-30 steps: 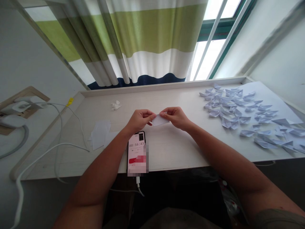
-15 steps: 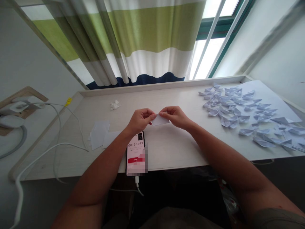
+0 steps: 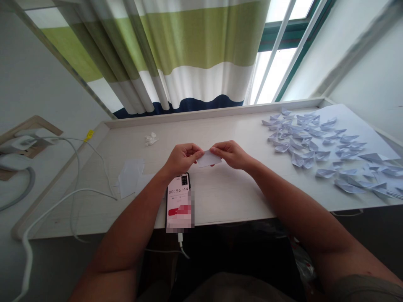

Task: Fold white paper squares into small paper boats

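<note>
A small white piece of paper is held above the middle of the table, stretched between both hands. My left hand pinches its left end between thumb and fingers. At its upper right, my right hand grips it the same way, thumb on top. Fingertips partly cover the paper's edges, so its folds are hard to make out. Many folded paper boats crowd the right side of the table, apart from my hands.
A phone showing a timer lies below my left wrist, with a white cable plugged in. Loose paper sheets and a crumpled tissue are to the left. White cables trail over the table's left end. A striped curtain hangs behind.
The paper's held position has shifted slightly left and its face looks a little more exposed. Both hands keep their pinch and have barely moved.
</note>
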Tool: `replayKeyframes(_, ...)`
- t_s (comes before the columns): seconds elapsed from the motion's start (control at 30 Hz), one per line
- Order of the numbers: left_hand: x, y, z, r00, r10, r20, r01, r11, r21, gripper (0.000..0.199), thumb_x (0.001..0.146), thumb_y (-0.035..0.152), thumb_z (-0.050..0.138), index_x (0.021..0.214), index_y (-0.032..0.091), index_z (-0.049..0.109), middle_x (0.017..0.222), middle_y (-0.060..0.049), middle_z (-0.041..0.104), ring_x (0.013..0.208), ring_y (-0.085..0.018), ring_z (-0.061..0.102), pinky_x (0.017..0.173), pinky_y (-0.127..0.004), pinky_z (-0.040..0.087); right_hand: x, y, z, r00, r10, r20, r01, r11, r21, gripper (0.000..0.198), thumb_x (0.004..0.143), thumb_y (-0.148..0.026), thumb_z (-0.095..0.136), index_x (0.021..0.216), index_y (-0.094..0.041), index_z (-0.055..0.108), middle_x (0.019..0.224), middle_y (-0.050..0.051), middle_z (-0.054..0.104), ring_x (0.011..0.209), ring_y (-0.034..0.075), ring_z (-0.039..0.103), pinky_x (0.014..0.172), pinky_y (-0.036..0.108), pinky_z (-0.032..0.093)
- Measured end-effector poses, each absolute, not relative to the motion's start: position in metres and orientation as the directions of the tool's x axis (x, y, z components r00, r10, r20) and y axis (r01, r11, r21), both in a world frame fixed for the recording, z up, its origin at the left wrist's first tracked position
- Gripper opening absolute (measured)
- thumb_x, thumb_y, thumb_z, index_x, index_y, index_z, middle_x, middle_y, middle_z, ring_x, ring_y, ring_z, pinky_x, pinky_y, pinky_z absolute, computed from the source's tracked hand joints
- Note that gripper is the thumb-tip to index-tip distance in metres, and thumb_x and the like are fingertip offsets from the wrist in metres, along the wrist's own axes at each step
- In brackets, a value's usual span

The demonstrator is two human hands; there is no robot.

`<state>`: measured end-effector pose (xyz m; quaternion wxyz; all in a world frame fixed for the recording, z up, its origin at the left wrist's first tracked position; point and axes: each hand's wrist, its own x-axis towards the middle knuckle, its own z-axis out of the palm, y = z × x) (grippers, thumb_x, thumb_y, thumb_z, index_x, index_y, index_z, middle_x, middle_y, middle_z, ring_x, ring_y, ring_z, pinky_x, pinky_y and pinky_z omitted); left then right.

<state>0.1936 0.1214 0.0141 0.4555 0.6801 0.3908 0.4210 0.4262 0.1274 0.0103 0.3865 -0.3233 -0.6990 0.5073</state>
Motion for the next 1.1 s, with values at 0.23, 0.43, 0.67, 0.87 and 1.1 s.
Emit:
replayKeyframes(0.23,0.198,0.118,0.018,0.257,0.955,0.150,0.040,-0.165,0.985,0.055,0.076,0.056,0.095,0.107,0.014,0.077,0.094,-0.012,0.085,0.083,-0.025,0.083,0.065,-0.031,0.065,0.417,0.129,0.005,-0.202,0.962,0.184,-0.179,0.149,-0.973,0.062,0.079,-0.078,0.084,0.106,-0.022,0.085,0.102,0.007,0.080,0.089,0.021,0.074,0.070,0.031,0.065)
replayKeyframes(0.43,0.197,0.120,0.016,0.222,0.956,0.192,0.047,-0.207,0.977,0.037,0.083,0.047,0.090,0.097,0.013,0.082,0.082,-0.008,0.082,0.078,-0.021,0.078,0.064,-0.029,0.065,0.417,0.130,0.005,-0.266,0.946,0.185,-0.144,0.151,-0.978,0.043,0.082,-0.060,0.089,0.102,-0.022,0.088,0.105,0.006,0.083,0.094,0.020,0.071,0.080,0.031,0.059)
replayKeyframes(0.67,0.197,0.123,0.011,0.280,0.944,0.175,0.029,-0.190,0.981,0.038,0.080,0.050,0.091,0.092,0.014,0.082,0.083,-0.007,0.081,0.075,-0.019,0.075,0.063,-0.030,0.065,0.419,0.132,0.000,-0.384,0.906,0.181,-0.133,0.139,-0.981,0.049,0.076,-0.062,0.094,0.085,-0.015,0.081,0.074,0.003,0.075,0.066,0.014,0.065,0.063,0.029,0.054)
replayKeyframes(0.87,0.198,0.124,0.005,0.302,0.945,0.125,0.040,-0.144,0.989,0.047,0.078,0.056,0.093,0.096,0.014,0.082,0.085,-0.009,0.083,0.074,-0.021,0.077,0.059,-0.029,0.063,0.416,0.129,0.002,-0.345,0.925,0.160,-0.182,0.101,-0.978,0.055,0.075,-0.066,0.094,0.090,-0.016,0.075,0.078,0.005,0.080,0.069,0.019,0.076,0.066,0.034,0.066)
replayKeyframes(1.1,0.198,0.123,0.010,0.283,0.950,0.131,-0.046,-0.123,0.991,0.043,0.077,0.048,0.094,0.105,0.018,0.082,0.083,-0.006,0.082,0.071,-0.019,0.075,0.059,-0.029,0.062,0.419,0.127,0.005,-0.394,0.906,0.155,-0.245,0.059,-0.968,0.049,0.072,-0.054,0.098,0.099,-0.019,0.075,0.078,0.001,0.081,0.068,0.019,0.079,0.073,0.039,0.070)
